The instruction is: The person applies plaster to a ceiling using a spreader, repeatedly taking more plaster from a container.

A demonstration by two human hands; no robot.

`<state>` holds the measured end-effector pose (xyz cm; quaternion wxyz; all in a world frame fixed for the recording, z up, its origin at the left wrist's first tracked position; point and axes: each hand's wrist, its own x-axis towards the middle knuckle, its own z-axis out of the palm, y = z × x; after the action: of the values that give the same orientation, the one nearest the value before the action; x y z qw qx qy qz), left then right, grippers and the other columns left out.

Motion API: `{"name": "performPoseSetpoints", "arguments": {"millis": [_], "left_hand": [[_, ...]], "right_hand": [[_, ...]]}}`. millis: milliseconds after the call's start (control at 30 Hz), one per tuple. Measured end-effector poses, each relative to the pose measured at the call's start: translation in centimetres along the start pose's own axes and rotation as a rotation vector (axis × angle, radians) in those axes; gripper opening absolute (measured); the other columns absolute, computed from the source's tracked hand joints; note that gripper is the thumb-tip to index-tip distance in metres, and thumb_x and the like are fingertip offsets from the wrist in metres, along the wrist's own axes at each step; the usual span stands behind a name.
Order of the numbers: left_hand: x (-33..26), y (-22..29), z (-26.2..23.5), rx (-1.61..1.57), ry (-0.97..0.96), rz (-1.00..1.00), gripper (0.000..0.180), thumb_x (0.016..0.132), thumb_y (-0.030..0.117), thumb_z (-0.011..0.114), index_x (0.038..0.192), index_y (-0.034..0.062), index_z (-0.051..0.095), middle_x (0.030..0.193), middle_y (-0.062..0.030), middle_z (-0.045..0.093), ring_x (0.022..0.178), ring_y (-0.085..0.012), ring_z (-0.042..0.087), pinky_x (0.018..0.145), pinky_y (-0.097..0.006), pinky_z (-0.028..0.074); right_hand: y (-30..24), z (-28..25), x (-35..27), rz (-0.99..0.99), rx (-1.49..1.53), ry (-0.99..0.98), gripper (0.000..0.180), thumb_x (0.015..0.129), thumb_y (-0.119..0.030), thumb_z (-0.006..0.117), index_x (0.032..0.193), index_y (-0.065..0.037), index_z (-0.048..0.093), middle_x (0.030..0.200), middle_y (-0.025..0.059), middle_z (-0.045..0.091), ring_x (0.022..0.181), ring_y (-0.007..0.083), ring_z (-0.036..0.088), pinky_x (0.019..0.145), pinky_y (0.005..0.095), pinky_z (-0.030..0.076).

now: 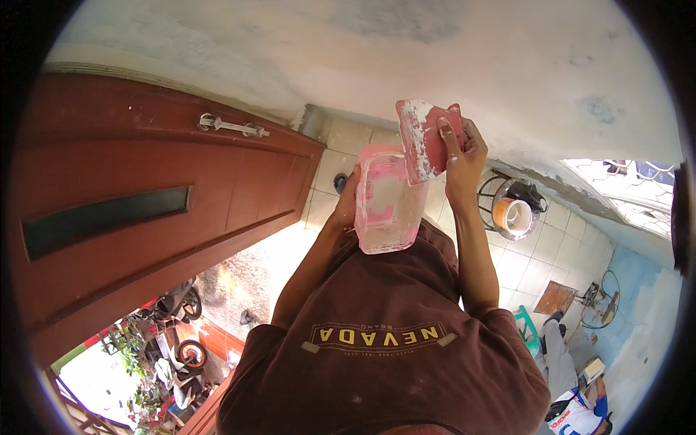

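Note:
My left hand [347, 205] grips a pink plastic tub [388, 203] from its left side, held in front of my chest. The tub holds white paste smeared over its inner walls. My right hand [461, 154] holds a pink flat scraper [424, 138] upright just above the tub's right rim. The scraper's blade is streaked with white paste and its lower edge overlaps the tub. Both hands are raised close to the pale plastered wall [435, 58]. My brown shirt [377, 348] fills the lower middle of the view.
A red-brown door [145, 196] with a metal handle [232, 125] stands at the left. A round stand carrying a can [513, 212] is on the tiled floor [533, 254] at the right. A green stool [529, 330] and another person [569, 377] are at lower right. Motorbikes [174, 341] are parked outside.

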<state>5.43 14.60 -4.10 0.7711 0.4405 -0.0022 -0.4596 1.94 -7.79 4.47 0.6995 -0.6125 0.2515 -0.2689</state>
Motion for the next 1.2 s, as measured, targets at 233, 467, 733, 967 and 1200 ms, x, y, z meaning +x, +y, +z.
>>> {"name": "performPoseSetpoints", "arguments": {"millis": [233,467,733,967,1200], "left_hand": [[-1.4,-1.2,0.3,0.145,-0.105,0.066,0.074,0.108,0.062,0.03,0.156,0.0056,0.038,0.151,-0.0153,0.051,0.136,-0.0285,0.053,0.112,-0.044,0.047],[-0.2,1.0,0.2,0.089,0.063,-0.024,0.075,0.107,0.063,0.031,0.154,0.0053,0.04,0.147,-0.0163,0.054,0.132,-0.0292,0.056,0.109,-0.045,0.05],[3.0,0.7,1.1,-0.249,0.047,0.196,0.074,0.107,0.063,0.03,0.151,0.0057,0.042,0.14,-0.0156,0.058,0.127,-0.0291,0.06,0.106,-0.046,0.053],[3.8,2.4,1.4,-0.286,0.025,0.228,0.072,0.106,0.063,0.032,0.153,0.0091,0.04,0.142,-0.0141,0.056,0.128,-0.0288,0.059,0.106,-0.047,0.052],[5.1,2.8,1.2,-0.376,-0.072,0.219,0.07,0.107,0.06,0.035,0.155,0.0099,0.037,0.146,-0.0138,0.052,0.132,-0.03,0.056,0.109,-0.05,0.05]], "right_hand": [[0.3,-0.7,-0.3,-0.032,-0.008,0.069,0.024,0.1,-0.021,0.07,0.104,0.002,0.067,0.085,0.0011,0.066,0.076,0.0049,0.055,0.066,0.0231,0.046],[2.5,-1.7,1.4,-0.093,0.178,0.304,0.023,0.104,-0.026,0.066,0.099,-0.005,0.059,0.076,-0.0061,0.052,0.069,0.0033,0.042,0.061,0.024,0.037],[1.8,-3.9,-0.5,0.087,0.264,0.017,0.015,0.102,-0.018,0.067,0.107,-0.007,0.059,0.078,-0.0062,0.055,0.067,0.0008,0.042,0.06,0.0201,0.033],[2.0,-3.8,-1.9,-0.266,0.317,-0.362,0.014,0.091,-0.006,0.07,0.104,-0.003,0.064,0.105,0.0108,0.072,0.112,0.0221,0.062,0.101,0.0405,0.047],[-2.0,-4.0,-2.2,-0.66,-0.189,-0.305,0.016,0.072,-0.003,0.081,0.083,-0.011,0.074,0.108,0.0053,0.077,0.128,0.033,0.055,0.104,0.046,0.045]]}}
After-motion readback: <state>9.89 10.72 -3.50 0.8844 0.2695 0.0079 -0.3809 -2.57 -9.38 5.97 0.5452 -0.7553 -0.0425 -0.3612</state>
